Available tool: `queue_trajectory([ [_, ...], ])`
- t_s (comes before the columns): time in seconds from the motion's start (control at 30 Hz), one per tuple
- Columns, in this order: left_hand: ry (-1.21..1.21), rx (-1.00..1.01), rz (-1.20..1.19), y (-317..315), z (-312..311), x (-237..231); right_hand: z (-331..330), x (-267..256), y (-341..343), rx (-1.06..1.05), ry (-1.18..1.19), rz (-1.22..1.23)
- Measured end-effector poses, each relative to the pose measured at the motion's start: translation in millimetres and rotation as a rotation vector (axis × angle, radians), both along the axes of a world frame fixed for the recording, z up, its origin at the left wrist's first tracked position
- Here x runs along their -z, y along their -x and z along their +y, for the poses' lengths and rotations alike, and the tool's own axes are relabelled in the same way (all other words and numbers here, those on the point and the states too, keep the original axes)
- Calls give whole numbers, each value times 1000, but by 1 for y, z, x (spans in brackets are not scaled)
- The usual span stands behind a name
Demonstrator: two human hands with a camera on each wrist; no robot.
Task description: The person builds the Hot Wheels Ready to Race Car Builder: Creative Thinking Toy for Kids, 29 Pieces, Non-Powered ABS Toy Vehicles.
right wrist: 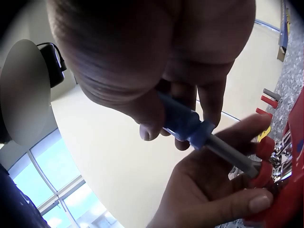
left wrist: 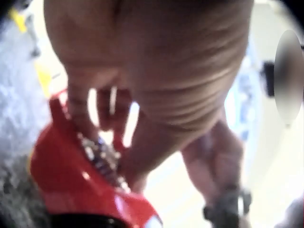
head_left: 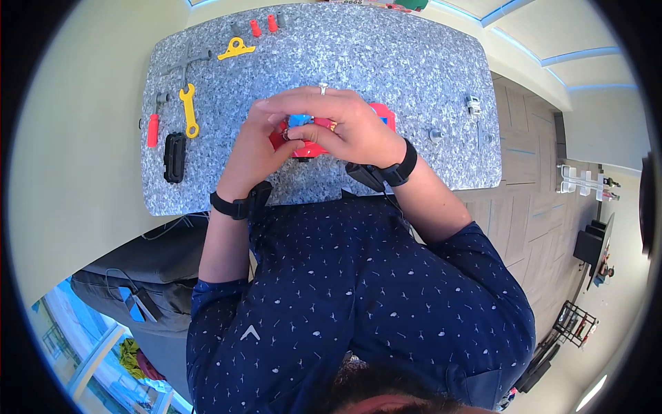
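Observation:
My right hand (head_left: 355,127) grips the blue handle of a toy screwdriver (right wrist: 183,121). Its grey shaft (right wrist: 232,154) runs down to a red plug (right wrist: 262,174) on a red toy car (left wrist: 66,166). At that plug, the left hand (right wrist: 199,190) holds it between thumb and fingers. Silvery engine parts (left wrist: 102,156) show in the car's opening, right under the left fingers. From the head view, both hands cover most of the car, with its red end showing beyond the right hand.
On the speckled table (head_left: 386,55) at left lie a yellow wrench (head_left: 188,110), a red-handled tool (head_left: 153,131), a black part (head_left: 174,157) and a grey cross-shaped tool (head_left: 185,63). Farther back are a yellow piece (head_left: 236,49) and red plugs (head_left: 256,28). Small grey parts (head_left: 436,134) lie right.

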State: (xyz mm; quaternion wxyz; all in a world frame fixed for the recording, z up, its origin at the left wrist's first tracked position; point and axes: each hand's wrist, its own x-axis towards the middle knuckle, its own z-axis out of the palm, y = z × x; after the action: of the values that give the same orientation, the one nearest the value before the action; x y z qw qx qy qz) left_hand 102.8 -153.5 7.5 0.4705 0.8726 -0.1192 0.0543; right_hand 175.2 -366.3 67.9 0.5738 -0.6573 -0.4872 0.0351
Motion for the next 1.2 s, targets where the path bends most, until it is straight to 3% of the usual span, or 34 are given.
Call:
queue_trajectory([
  [0.13, -28, -28, 101, 0, -4, -1, -2, 1, 1, 32, -14, -28],
  [0.3, 12, -22, -32, -3, -3, 8, -6, 2, 4, 85, -102, -35],
  [0.4, -76, -55, -41, -3, -2, -7, -33, -16, 5, 208, -265, 189],
  [0.47, -86, -73, -45, -6, 4, -3, -61, -31, -2, 386, -228, 109],
  [0.67, -23, -66, -6, -8, 12, -7, -201, -7, -26, 1053, 353, -12],
  [0.77, -17, -69, 10, -9, 13, -4, -271, 21, -35, 1228, 628, -75],
  [0.9, -43, -72, -14, -11, 14, 1, -336, 58, -57, 1180, 802, -143],
  [1.0, -55, -64, -33, -11, 15, 1, -349, 67, -73, 1170, 990, -27],
  [1.1, -79, -61, 6, -9, 18, -3, -363, 79, -86, 1071, 983, -63],
  [1.2, -142, -70, -98, -7, 16, -5, -368, 79, -96, 993, 999, -57],
])
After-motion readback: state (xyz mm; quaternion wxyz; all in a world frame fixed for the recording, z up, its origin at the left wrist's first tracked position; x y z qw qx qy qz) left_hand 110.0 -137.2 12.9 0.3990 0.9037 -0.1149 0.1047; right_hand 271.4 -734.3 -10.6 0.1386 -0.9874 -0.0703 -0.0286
